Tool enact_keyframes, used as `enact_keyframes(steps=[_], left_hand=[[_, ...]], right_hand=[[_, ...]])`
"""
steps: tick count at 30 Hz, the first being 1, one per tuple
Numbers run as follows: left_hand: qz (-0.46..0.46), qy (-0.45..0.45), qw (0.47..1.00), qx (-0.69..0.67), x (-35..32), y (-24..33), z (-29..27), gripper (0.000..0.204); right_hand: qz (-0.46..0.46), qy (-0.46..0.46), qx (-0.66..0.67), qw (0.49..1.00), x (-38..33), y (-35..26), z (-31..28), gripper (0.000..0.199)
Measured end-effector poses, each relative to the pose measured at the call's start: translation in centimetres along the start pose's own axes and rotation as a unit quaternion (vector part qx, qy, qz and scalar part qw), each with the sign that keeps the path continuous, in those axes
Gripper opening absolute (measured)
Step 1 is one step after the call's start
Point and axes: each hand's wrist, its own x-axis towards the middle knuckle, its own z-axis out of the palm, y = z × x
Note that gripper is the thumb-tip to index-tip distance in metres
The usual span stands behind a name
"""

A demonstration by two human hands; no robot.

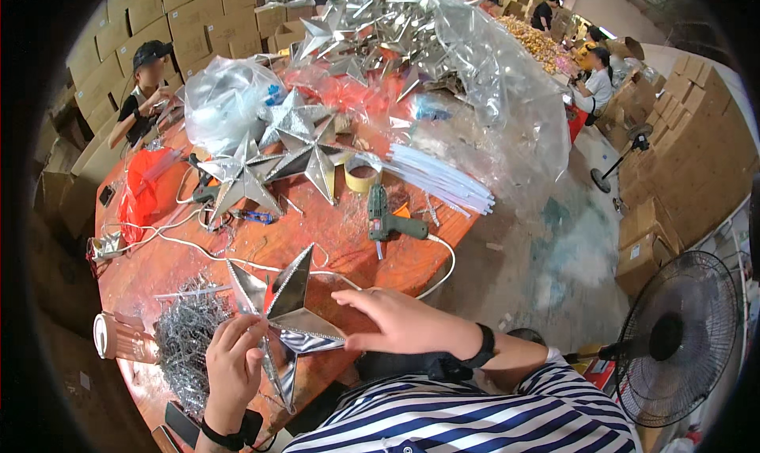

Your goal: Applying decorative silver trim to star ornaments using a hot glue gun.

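Observation:
In front of me on the red-stained table lies a mirrored silver star (294,291), its edges trimmed with small beads. My left hand (236,358) has its fingers curled and closed at the star's lower left side; part of the grip is hidden. At the star's right point, my right hand (400,320) has its fingers stretched out and apart, with the thumb touching the tip. A tangled heap of silver bead strands (190,334) sits just left of my left hand. Beyond the star, a green glue gun (382,219) rests on the table with its white cord trailing.
Several silver stars (241,172) lie farther back beside a tape roll (362,177) and clear glue sticks (443,180). A cup (125,338) stands at the left edge. A co-worker (146,97) sits far left; a black fan (677,338) stands right. Cords cross the table.

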Motion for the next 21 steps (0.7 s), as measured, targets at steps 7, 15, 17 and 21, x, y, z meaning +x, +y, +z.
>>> enact_keyframes(steps=[7, 15, 17, 21], left_hand=[[-0.219, 0.041, 0.921, -0.319, -0.2, 0.4, -0.9, 0.035], [-0.278, 0.316, 0.837, -0.349, -4.3, -5.9, -2.8, 0.018], [-0.294, 0.320, 0.816, -0.381, -7.5, -7.4, -2.3, 0.016], [-0.346, 0.346, 0.760, -0.427, -10.6, -6.1, -0.2, 0.012]], right_hand=[[0.001, -0.055, -0.167, 0.984, 2.0, -1.2, 1.9, 0.039], [-0.017, -0.033, -0.178, 0.983, 1.9, -1.0, 1.2, 0.027], [-0.062, -0.001, -0.259, 0.964, 1.8, -1.5, 0.3, 0.027], [-0.175, 0.075, -0.414, 0.890, 2.2, -1.5, -1.7, 0.041]])
